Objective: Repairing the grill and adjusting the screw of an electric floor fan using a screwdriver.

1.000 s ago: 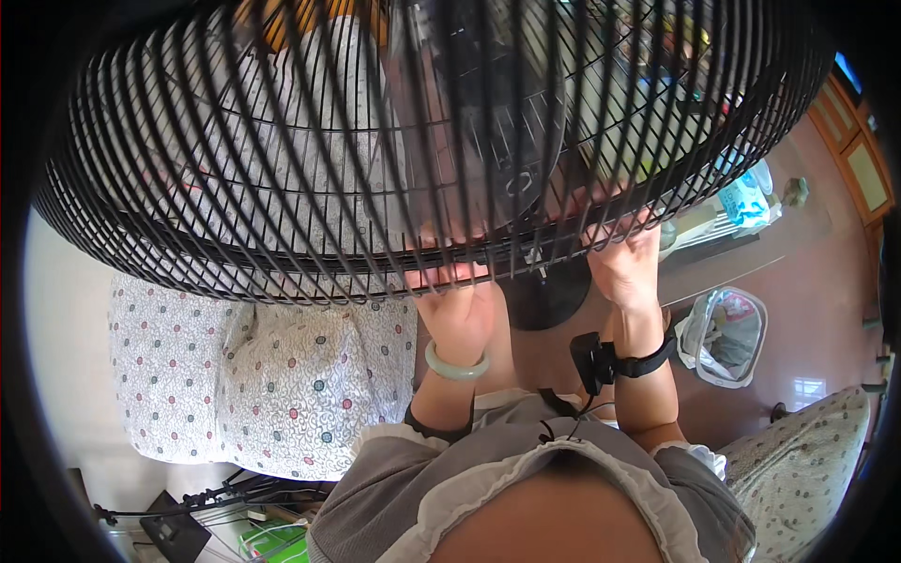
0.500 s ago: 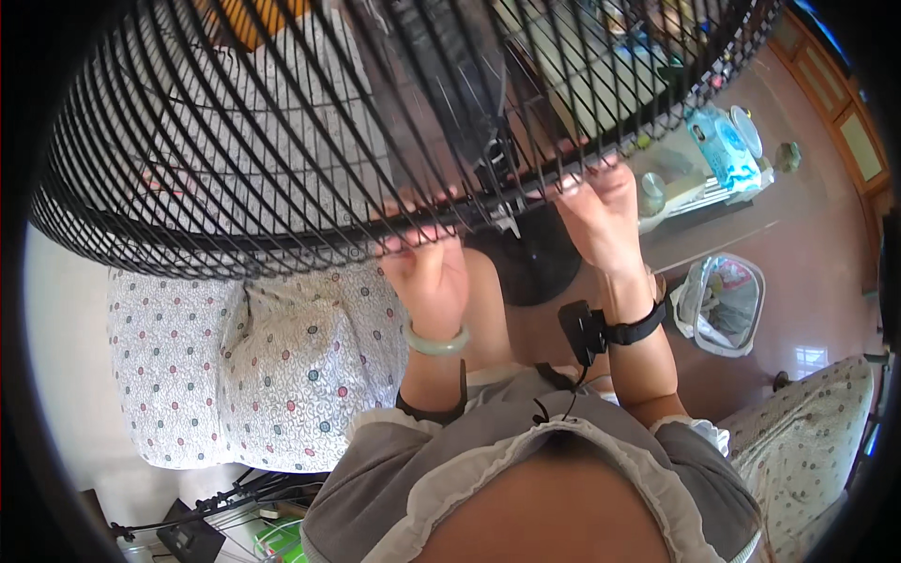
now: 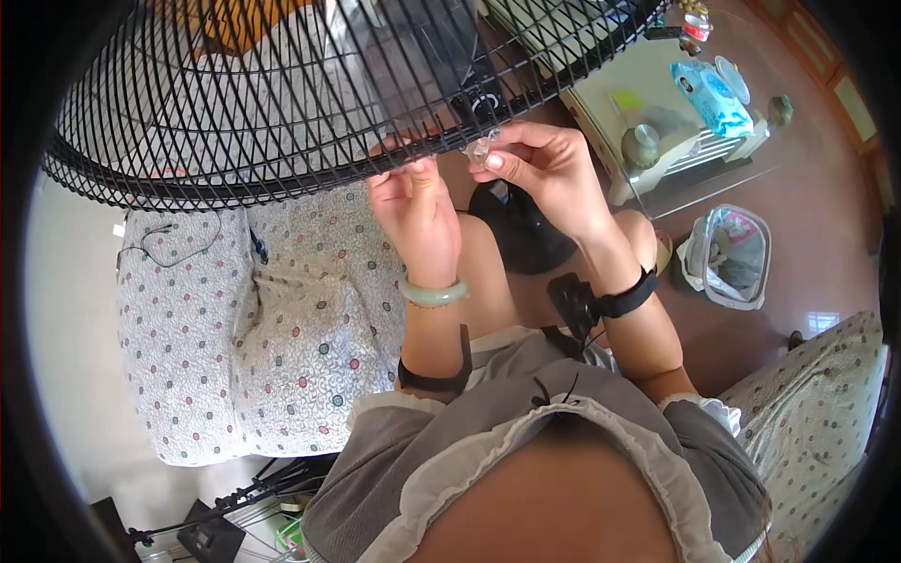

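A large black fan grille point(image 3: 253, 122) spans the upper part of the view, its rim running just beyond my hands. My left hand point(image 3: 419, 220) is closed on the lower rim, with the thumb on the near side and the fingers partly hidden behind the wires. Against the rim beside it, my right hand point(image 3: 556, 178) pinches a small clear plastic clip point(image 3: 481, 148) between thumb and fingers. Behind the grille the fan's dark hub shows through the wires. Below, the round black fan base point(image 3: 518, 230) stands on the floor between my legs.
On the left is a seat with a patterned cover point(image 3: 310, 328). At right stand a glass-topped table point(image 3: 601, 127) with a blue wipes pack point(image 3: 711, 98) and a jar point(image 3: 642, 146), and a lined waste bin point(image 3: 730, 258). Another patterned cover point(image 3: 812, 403) lies lower right.
The grille has shifted left and upward in view. My right hand has moved left along the rim and now pinches the clear clip; my left hand stays on the rim.
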A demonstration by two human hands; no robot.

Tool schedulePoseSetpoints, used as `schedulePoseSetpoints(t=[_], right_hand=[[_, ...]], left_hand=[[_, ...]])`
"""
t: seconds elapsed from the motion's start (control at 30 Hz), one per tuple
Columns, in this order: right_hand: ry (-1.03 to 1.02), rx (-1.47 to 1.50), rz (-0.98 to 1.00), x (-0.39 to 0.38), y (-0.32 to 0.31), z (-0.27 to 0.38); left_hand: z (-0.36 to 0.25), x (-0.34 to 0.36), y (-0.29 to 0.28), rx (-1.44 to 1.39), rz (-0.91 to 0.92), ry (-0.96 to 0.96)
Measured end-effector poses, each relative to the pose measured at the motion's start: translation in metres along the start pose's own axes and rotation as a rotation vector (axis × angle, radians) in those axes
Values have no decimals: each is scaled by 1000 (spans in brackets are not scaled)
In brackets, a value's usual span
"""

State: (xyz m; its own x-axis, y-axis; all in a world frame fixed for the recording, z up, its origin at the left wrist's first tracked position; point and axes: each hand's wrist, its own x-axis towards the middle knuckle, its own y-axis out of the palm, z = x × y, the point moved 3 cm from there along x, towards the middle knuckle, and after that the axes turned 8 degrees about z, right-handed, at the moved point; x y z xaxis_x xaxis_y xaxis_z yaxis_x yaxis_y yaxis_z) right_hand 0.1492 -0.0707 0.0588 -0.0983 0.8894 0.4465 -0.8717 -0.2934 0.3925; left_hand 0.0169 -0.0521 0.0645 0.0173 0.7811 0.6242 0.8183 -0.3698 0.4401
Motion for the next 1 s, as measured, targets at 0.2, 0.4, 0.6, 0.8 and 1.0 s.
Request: schedulePoseSetpoints(t=[0.2, 0.4, 0.6, 0.8, 1.0], right_hand=[[-31, 40, -22, 2, 7, 0], [-53, 238, -126, 6, 11, -2], [-66, 417, -134, 5, 14, -4], [-60, 356, -104, 2, 11, -7], [-98, 336, -47, -1, -1, -5]], left_hand=[[-1, -1, 4, 6, -5, -8], [1, 3, 18, 25, 69, 7], [-4, 2, 25, 41, 73, -7], [-4, -3, 20, 123, 81, -15], [-11, -8, 10, 90, 36, -52]])
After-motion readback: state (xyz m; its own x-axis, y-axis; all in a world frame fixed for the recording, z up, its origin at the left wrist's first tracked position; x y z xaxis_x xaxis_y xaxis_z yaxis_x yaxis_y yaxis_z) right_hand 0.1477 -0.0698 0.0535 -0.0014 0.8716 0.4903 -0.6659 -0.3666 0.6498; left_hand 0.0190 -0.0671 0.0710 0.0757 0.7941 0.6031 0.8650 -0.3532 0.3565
